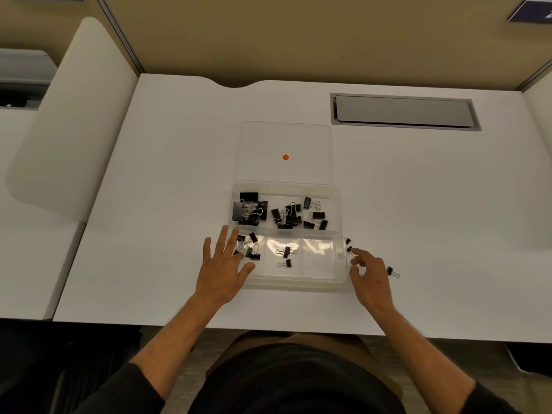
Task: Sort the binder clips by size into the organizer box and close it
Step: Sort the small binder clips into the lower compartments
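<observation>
Fingers of my left hand (222, 264) lie spread and flat on the box's (339, 231) near-left corner. Clips (285, 215) fill five compartments; the lid (285, 135) lies open behind. My right hand (369, 274) pinches a small clip (349, 250) just right of the box; another (392, 271) lies on the counter (149, 174).

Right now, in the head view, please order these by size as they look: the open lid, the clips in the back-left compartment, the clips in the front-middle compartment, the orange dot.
1. Open lid, by far the largest.
2. Back-left clips.
3. Front-middle clips.
4. Orange dot, which looks close in size to those clip bodies, so this last ranking is unsure.
</observation>
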A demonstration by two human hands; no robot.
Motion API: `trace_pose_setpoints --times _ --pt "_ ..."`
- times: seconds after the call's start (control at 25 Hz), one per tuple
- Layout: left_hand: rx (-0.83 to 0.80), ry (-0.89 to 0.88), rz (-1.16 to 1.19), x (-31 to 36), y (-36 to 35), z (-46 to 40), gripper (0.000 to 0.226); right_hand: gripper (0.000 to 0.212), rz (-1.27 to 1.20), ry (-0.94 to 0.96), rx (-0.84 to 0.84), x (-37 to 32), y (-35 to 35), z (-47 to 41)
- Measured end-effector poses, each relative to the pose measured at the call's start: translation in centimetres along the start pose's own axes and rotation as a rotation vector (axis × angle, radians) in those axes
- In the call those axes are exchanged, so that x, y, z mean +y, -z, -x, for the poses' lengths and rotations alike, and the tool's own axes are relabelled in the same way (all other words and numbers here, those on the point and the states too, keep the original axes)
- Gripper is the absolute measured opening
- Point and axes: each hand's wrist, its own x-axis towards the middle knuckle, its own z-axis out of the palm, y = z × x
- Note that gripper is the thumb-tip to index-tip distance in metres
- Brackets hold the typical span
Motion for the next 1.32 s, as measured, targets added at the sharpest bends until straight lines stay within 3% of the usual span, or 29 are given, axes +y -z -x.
trace_pose_setpoints --times 0.16,0.32,0.48,0.72,1.0,1.32 --pt "0.079 0.036 0.073 0.7 0.2 0.2 0.062 0.040 -0.026 -0.026 0.023 0.7 0.9 0.2" --pt "0.144 -0.014 0.188 4.0 0.6 -0.9 0.059 0.044 0.014 -0.028 0.152 3.6 3.5 -0.1" --pt "0.064 -0.105 0.226 9.1 0.6 -2.5 0.063 0.049 0.078 -0.058 0.151 7.3 6.4 -0.6" --pt "-0.100 -0.138 0.257 16.1 0.2 -3.6 0.072 0.042 0.118 -0.038 -0.006 10.7 8.8 -1.0" --pt "-0.130 -0.076 0.272 19.2 -0.2 -2.3 0.076 0.038 0.273 0.349 -0.236 8.3 6.7 -1.4" --pt "-0.066 0.048 0.290 17.6 0.9 -0.2 0.074 0.014 0.505 0.622 -0.277 7.4 4.2 -2.9"
